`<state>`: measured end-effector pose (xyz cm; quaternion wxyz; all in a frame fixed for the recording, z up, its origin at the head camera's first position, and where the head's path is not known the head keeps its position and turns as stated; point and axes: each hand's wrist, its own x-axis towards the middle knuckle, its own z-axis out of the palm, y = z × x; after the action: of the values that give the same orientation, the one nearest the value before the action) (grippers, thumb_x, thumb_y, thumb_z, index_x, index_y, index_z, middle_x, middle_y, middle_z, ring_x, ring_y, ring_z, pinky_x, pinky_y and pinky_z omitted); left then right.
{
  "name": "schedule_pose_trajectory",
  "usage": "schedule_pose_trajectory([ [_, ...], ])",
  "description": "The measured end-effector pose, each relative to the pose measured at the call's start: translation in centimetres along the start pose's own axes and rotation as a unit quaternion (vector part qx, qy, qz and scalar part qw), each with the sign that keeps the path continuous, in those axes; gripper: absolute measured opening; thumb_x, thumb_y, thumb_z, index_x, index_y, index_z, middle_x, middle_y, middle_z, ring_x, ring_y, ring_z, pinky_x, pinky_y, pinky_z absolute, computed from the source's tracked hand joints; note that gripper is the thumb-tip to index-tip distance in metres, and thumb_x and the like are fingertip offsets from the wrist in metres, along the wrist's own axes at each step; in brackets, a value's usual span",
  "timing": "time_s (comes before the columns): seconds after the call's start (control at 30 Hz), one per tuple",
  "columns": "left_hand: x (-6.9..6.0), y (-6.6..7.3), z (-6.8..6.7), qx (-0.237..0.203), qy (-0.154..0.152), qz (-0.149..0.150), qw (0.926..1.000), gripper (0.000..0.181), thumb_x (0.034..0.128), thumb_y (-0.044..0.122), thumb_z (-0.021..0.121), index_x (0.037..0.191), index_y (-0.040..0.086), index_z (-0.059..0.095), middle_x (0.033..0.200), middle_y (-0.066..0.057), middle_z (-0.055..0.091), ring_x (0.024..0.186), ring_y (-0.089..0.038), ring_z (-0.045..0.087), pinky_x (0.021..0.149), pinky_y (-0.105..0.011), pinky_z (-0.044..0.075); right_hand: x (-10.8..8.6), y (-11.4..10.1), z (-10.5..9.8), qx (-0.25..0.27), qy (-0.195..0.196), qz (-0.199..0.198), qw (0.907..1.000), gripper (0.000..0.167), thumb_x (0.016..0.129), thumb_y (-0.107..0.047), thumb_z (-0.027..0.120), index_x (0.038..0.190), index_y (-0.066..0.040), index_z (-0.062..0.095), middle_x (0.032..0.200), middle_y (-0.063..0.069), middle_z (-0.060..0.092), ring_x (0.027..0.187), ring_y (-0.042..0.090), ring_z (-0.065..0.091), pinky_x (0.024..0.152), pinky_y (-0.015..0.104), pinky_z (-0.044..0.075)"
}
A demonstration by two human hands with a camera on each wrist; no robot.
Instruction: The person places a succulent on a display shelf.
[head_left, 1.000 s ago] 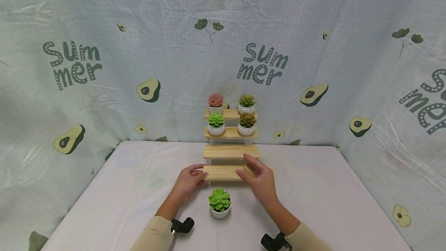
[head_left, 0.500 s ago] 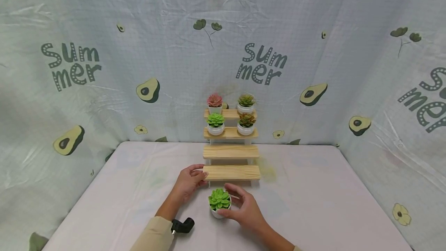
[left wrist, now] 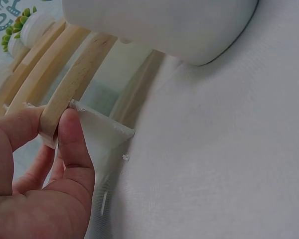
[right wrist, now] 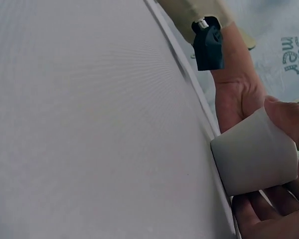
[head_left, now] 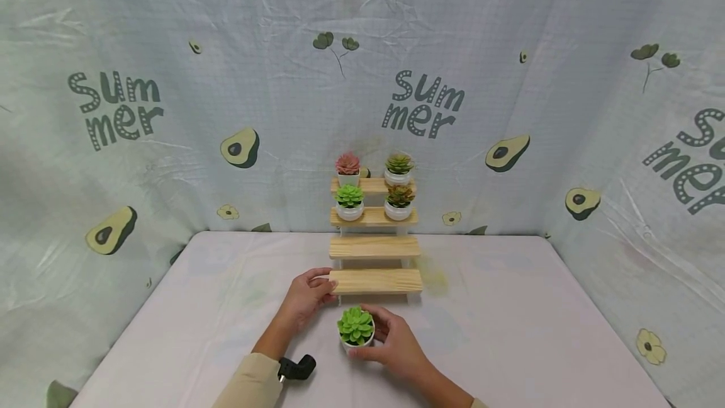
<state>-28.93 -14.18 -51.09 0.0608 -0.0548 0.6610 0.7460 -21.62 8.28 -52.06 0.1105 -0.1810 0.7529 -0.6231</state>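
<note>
In the head view, my left hand (head_left: 304, 301) pinches the left end of the lowest step (head_left: 378, 281) of a tiered wooden stand. The left wrist view shows thumb and fingers on either side of that wooden slat (left wrist: 65, 89), beside a clear side support (left wrist: 102, 124). My right hand (head_left: 399, 346) holds a bright green potted succulent (head_left: 355, 325) in front of the stand. Seen from the right wrist, its white pot (right wrist: 256, 154) sits between thumb and fingers, its base at or close to the tabletop.
Four tiers rise toward the back: a pink succulent (head_left: 348, 165) and an olive-green one (head_left: 399, 169) stand on the top step. Below them are a light green succulent (head_left: 349, 200) and a brownish one (head_left: 399, 200). A patterned cloth (head_left: 317, 99) hangs behind the white table (head_left: 498, 320).
My right hand has left the right end of the lowest step, come down toward me and closed round the succulent's pot. My left hand has stayed on the step.
</note>
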Motion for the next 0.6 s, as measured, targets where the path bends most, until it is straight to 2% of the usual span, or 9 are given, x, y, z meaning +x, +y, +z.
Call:
schedule_pose_trajectory([
  [0.2,0.05,-0.27,0.05,0.002,0.000,0.001,1.0000,0.041,0.0958,0.000,0.068,0.135,-0.004,0.058,0.097,-0.009,0.070,0.078,-0.014,0.068,0.070,-0.026,0.062,0.06,0.07,-0.28,0.010,-0.015,-0.001,0.9998,0.078,0.076,-0.020,0.093,0.142,-0.002,0.056,0.135,0.016,0.065,0.118,0.016,0.066,0.095,0.019,0.056],
  [0.6,0.05,0.06,0.16,0.005,0.004,-0.005,1.0000,0.039,0.0962,-0.001,0.067,0.134,-0.005,0.057,0.095,-0.008,0.071,0.077,-0.014,0.067,0.070,-0.026,0.061,0.47,-0.40,-0.65,0.043,-0.046,0.007,0.9980,0.079,0.075,-0.020,0.093,0.140,0.002,0.054,0.134,0.017,0.063,0.121,0.026,0.067,0.095,0.022,0.058],
])
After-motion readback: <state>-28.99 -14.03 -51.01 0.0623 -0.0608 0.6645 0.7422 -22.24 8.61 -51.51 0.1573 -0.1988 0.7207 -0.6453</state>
